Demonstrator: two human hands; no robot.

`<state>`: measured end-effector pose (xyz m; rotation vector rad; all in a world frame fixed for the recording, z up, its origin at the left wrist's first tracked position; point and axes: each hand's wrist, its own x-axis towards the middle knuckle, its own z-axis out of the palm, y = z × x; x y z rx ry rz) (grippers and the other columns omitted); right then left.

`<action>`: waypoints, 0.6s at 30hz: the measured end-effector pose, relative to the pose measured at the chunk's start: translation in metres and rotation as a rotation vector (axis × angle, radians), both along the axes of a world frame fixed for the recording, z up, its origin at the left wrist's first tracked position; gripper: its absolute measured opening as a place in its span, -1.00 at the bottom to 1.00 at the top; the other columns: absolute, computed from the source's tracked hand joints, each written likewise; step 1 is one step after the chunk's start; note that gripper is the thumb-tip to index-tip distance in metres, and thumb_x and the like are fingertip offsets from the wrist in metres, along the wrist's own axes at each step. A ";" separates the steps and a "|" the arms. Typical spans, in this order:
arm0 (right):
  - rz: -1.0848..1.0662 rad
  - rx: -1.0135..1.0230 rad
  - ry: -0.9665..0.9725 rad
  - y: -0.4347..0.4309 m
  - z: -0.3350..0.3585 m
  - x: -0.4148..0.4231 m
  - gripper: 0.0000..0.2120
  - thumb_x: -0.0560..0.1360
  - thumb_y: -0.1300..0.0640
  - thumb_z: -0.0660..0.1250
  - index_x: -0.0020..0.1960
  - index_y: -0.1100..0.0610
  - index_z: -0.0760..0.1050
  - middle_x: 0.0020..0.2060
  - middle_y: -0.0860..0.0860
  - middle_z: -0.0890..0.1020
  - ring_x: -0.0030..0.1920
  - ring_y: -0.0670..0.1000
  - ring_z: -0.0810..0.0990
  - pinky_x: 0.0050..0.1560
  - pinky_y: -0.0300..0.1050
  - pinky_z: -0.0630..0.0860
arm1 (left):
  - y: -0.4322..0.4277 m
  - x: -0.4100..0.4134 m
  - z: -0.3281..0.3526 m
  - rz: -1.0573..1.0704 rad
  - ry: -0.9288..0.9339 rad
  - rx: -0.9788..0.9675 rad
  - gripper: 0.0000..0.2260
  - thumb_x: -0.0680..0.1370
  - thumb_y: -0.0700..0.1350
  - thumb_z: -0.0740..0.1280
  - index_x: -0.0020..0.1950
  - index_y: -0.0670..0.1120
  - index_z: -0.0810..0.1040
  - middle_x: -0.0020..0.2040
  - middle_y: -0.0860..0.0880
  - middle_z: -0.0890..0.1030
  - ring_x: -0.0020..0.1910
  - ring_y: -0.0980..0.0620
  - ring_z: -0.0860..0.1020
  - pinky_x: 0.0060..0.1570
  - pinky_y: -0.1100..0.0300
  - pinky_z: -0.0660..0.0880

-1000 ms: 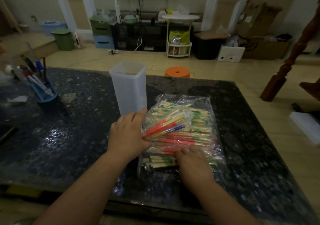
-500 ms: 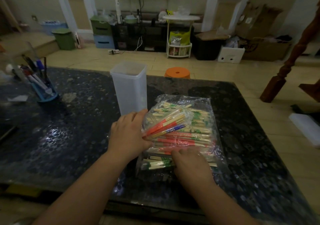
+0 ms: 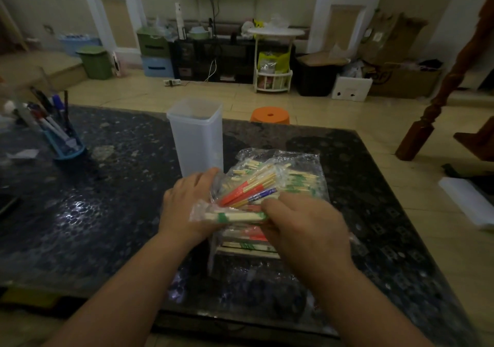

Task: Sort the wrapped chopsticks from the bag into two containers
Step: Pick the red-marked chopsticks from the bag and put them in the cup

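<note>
A clear plastic bag (image 3: 299,167) full of wrapped chopsticks lies on the dark table (image 3: 93,213). My left hand (image 3: 187,207) grips the bag's left edge, holding a bundle of red, orange and blue wrapped chopsticks (image 3: 251,189) against it. My right hand (image 3: 304,229) pinches a green-banded wrapped pair of chopsticks (image 3: 230,217), lifted level above the bag and over my left hand. A tall translucent square container (image 3: 196,138) stands upright just behind my left hand. More red and green wrapped pairs (image 3: 248,239) show in the bag under my right hand.
A blue pen holder (image 3: 64,143) with markers stands at the table's left. A white paper scrap (image 3: 22,154) lies beside it. An orange stool (image 3: 270,115) sits beyond the far table edge. A wooden post (image 3: 438,106) rises at the right.
My right hand drew a green-banded wrapped pair out of the bag's near end and raised it leftward over my left hand. My left hand stayed on the bag.
</note>
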<state>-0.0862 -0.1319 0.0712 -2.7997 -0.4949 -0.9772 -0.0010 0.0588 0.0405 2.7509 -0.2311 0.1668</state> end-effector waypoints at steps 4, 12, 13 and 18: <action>0.042 0.117 -0.132 -0.018 0.015 0.001 -0.74 0.50 0.00 0.29 -0.10 0.18 0.61 -0.18 0.09 0.57 -0.34 0.04 0.46 -0.46 -0.08 0.43 | -0.003 -0.006 0.003 -0.022 -0.020 0.028 -0.13 0.37 0.24 0.51 0.57 0.13 0.15 0.44 0.01 0.36 0.41 -0.07 0.32 0.35 -0.03 0.26; -0.077 0.102 -0.280 -0.035 0.007 0.004 -0.79 0.49 -0.02 0.47 -0.06 0.14 0.69 -0.29 0.05 0.50 -0.43 0.01 0.35 -0.49 -0.17 0.32 | -0.004 -0.004 0.000 -0.040 -0.028 0.029 -0.14 0.39 0.24 0.50 0.58 0.12 0.15 0.44 0.01 0.36 0.42 -0.08 0.32 0.36 -0.05 0.27; -0.072 0.127 -0.250 -0.035 0.005 0.005 -0.78 0.50 -0.05 0.45 -0.06 0.12 0.69 -0.28 0.06 0.53 -0.42 0.03 0.40 -0.48 -0.14 0.37 | -0.004 -0.004 -0.001 -0.033 -0.029 0.028 -0.13 0.38 0.25 0.50 0.58 0.13 0.14 0.45 0.02 0.36 0.42 -0.07 0.32 0.36 -0.06 0.27; 0.109 0.809 0.107 -0.033 0.002 0.013 -0.77 0.46 -0.11 0.46 -0.05 0.04 0.64 -0.14 0.04 0.64 -0.14 0.04 0.63 -0.04 0.07 0.63 | -0.004 -0.001 -0.005 -0.022 -0.029 0.040 -0.07 0.33 0.28 0.53 0.57 0.17 0.11 0.44 0.05 0.36 0.41 -0.05 0.31 0.38 -0.07 0.26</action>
